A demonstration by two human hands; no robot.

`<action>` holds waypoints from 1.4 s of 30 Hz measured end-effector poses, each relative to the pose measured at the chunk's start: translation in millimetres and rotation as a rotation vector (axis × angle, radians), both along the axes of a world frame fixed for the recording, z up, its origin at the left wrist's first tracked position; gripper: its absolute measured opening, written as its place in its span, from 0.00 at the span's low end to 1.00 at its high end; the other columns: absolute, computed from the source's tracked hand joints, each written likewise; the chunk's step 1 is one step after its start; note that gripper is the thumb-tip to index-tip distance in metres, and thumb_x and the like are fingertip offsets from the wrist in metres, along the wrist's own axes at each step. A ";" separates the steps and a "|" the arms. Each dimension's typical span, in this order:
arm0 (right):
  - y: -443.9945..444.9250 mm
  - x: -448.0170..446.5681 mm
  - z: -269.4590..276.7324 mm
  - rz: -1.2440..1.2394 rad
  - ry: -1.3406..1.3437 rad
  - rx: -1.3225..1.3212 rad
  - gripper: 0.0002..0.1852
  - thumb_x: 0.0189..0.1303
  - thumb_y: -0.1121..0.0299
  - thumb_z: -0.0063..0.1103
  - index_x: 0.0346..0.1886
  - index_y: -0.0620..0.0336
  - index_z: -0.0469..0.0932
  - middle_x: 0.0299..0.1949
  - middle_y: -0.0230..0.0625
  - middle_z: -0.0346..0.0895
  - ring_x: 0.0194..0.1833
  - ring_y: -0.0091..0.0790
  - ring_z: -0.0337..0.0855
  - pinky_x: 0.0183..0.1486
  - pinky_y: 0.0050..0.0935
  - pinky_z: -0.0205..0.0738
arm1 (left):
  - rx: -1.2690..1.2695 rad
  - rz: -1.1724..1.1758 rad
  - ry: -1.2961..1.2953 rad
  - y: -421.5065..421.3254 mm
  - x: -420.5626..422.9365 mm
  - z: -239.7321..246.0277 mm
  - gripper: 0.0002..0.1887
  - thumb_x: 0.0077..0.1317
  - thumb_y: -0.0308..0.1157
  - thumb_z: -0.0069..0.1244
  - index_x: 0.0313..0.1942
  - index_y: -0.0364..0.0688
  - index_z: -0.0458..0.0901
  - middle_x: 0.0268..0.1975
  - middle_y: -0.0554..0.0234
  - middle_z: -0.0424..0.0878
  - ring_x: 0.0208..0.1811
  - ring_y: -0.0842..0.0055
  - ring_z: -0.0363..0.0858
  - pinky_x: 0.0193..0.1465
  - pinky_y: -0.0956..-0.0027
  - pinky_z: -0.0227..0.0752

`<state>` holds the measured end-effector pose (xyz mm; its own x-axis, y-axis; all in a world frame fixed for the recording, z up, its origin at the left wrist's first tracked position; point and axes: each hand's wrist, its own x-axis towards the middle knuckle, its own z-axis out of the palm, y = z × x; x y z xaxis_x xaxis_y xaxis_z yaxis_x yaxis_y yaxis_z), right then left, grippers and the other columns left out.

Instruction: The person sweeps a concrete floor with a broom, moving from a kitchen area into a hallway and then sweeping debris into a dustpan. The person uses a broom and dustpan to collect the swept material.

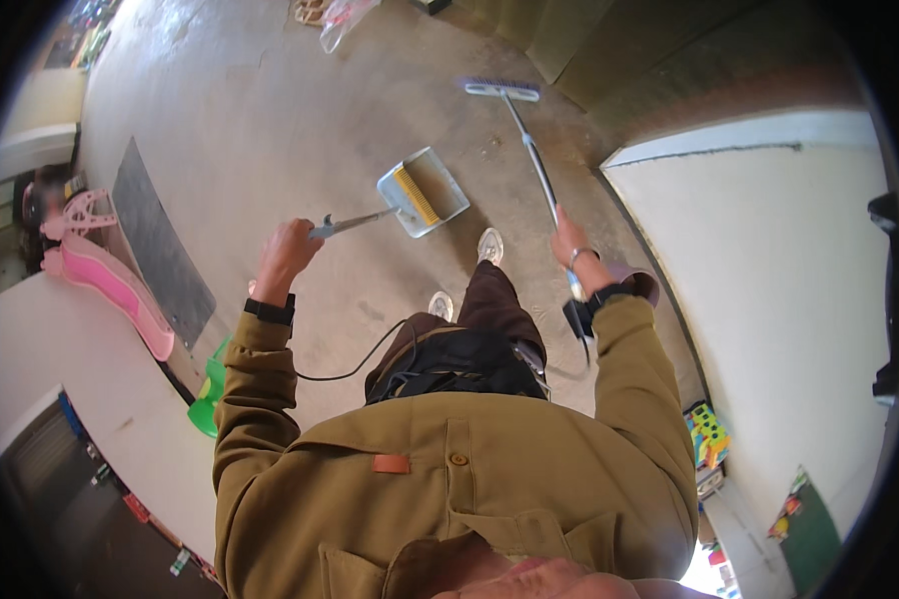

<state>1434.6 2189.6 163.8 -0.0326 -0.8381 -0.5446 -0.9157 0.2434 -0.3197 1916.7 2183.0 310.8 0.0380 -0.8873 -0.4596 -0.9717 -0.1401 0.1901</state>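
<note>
My left hand is closed around the grey handle of a long-handled dustpan. The pan rests on the floor in front of my feet, with a yellow comb-like strip at its handle side. My right hand grips the pole of a broom, whose pale head with dark bristles lies farther ahead, near the wall's corner. A small patch of debris is on the floor between the broom head and the dustpan.
A pink plastic slide and a green plastic piece stand at left, beside a dark mat. At right, a purplish bucket sits by the white wall. A plastic bag lies far ahead. A cable hangs near my waist.
</note>
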 end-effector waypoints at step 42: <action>84.8 97.3 153.7 -0.600 -0.617 0.489 0.36 0.52 0.76 0.52 0.67 0.54 0.52 0.19 0.31 0.68 0.14 0.22 0.68 0.12 0.24 0.65 | -0.002 -0.057 0.018 -23.9 1.7 -3.9 0.09 0.53 0.27 0.44 0.30 0.38 0.81 0.33 0.49 0.81 0.36 0.53 0.80 0.34 0.56 0.74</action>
<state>1531.9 2274.3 317.6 0.0279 -0.4536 -0.8908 -0.3037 0.8451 -0.4399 1918.3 2159.1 306.9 -0.0207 -0.8888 -0.4578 -0.9745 -0.0845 0.2081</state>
